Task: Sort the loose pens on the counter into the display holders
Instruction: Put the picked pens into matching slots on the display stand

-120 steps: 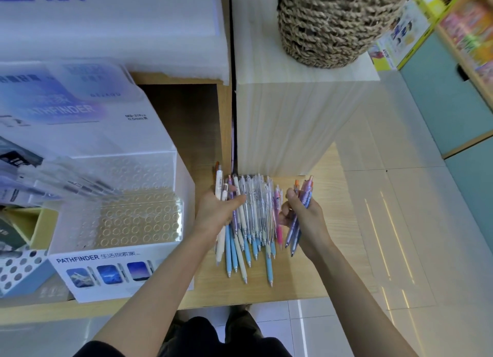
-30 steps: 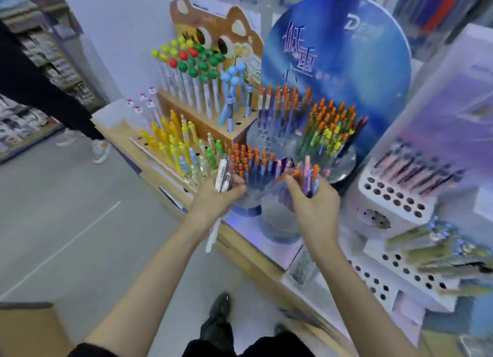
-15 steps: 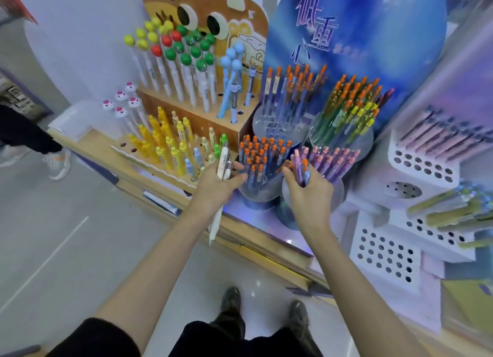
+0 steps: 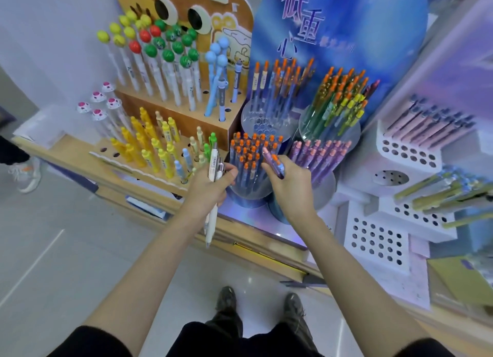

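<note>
I count two white pens (image 4: pixel 212 223) at frame centre, long axis upright, tips down, gripped in my curled left hand (image 4: pixel 205 193). My right hand (image 4: pixel 290 189) pinches a few purple pens (image 4: pixel 274 164), count unclear, slanting toward upper left, just beside the nearest of four round holders (image 4: pixel 248 195).

A bystander's white sneaker (image 4: pixel 25 175) stands on the grey floor (image 4: pixel 66 250) at far left.
</note>
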Demonstrator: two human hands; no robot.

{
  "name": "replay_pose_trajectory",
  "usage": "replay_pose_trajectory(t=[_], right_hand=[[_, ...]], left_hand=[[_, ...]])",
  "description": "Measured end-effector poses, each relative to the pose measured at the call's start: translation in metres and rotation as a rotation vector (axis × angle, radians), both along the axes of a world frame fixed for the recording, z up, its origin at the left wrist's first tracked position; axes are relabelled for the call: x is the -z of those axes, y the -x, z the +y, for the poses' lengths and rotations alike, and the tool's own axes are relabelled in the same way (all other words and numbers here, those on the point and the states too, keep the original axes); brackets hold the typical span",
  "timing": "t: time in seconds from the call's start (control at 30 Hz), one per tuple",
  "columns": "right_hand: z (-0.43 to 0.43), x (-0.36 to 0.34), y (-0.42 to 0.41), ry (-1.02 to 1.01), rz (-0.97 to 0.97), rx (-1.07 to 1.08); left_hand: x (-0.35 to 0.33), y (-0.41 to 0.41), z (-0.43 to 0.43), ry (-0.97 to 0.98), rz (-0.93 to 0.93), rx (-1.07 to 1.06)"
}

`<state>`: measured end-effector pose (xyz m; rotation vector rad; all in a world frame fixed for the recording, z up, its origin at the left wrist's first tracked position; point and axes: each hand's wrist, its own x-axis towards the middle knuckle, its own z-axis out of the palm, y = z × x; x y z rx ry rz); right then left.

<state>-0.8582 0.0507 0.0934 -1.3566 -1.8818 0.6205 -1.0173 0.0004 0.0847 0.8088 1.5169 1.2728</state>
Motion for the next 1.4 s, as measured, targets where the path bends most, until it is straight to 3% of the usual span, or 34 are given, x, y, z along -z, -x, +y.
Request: replay_pose_trajectory(t=[0.27, 0.33, 0.47, 0.6, 0.77, 1.0, 1.4], right_hand=[[0.004, 0.004, 0.003, 0.223, -0.011, 0.036], [-0.002, 0.0, 0.002, 0.279, 0.096, 0.006], [-0.015, -0.006, -0.004, 0.428, 0.52, 0.021], [-0.014, -0.025, -0.011, 0.521, 0.706, 0.019], [-0.026, -0.035, -0.022, 0.381, 0.556, 0.045], [-0.036, -0.031, -0.067, 0.154, 0.366, 0.35], [-0.029, -0.015, -0.063, 0.028, 0.198, 0.31]], left_hand=[[-0.004, 0.005, 0.0, 0.002, -0.004, 0.029], [-0.008, 0.006, 0.001, -0.011, -0.019, 0.03], [-0.016, 0.006, 0.005, -0.027, -0.001, 0.028], [-0.025, -0.004, 0.008, -0.06, 0.015, 0.095], [-0.031, -0.026, 0.01, -0.059, 0.064, 0.178], [-0.022, -0.051, 0.012, -0.047, 0.087, 0.209], [-0.002, -0.05, 0.005, 0.078, 0.066, 0.068]])
